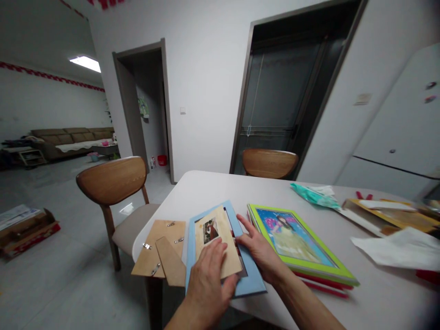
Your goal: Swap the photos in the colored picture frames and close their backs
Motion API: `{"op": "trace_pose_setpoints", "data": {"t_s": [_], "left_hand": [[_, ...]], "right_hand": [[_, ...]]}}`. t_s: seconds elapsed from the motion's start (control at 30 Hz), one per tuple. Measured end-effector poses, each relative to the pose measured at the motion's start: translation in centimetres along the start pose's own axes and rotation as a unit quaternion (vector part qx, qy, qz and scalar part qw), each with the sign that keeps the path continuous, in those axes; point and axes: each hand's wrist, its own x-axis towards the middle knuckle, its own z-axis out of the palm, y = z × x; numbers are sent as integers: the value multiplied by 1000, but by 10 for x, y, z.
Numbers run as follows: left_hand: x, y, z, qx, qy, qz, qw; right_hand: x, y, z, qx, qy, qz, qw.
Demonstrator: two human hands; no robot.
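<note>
A light-blue picture frame (249, 270) lies at the near left edge of the table. Over its opening rests a cream sheet (228, 254) with a small printed picture, slightly askew to the frame. My left hand (211, 272) lies on the lower part of the sheet, fingers stretched out and thumb near its bottom edge. My right hand (259, 247) grips the frame's right side, thumb at the inner edge; some fingers are hidden. Left of the frame is a brown backing board (140, 266) with metal clips and a stand leg (172, 263).
A green-framed picture (295, 236) lies on red frames (323, 286) to the right. Beyond are a teal wrapper (314, 196), a yellow envelope (412, 215) and white paper (402, 250). Wooden chairs (113, 181) stand at the table's left and far sides.
</note>
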Motion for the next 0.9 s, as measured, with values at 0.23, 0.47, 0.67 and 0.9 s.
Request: {"op": "trace_pose_setpoints", "data": {"t_s": [0.23,0.47,0.67,0.9], "left_hand": [[4,-26,-36,-22,155,-113,981],[-38,-80,-58,-57,175,-298,937],[-57,-89,-54,54,63,-299,951],[-59,-84,-49,204,22,-171,964]], "right_hand": [[15,9,-21,-290,28,-52,955],[27,41,-33,-631,36,-129,764],[23,53,-31,-704,35,-105,701],[18,50,-15,-609,34,-193,769]]}}
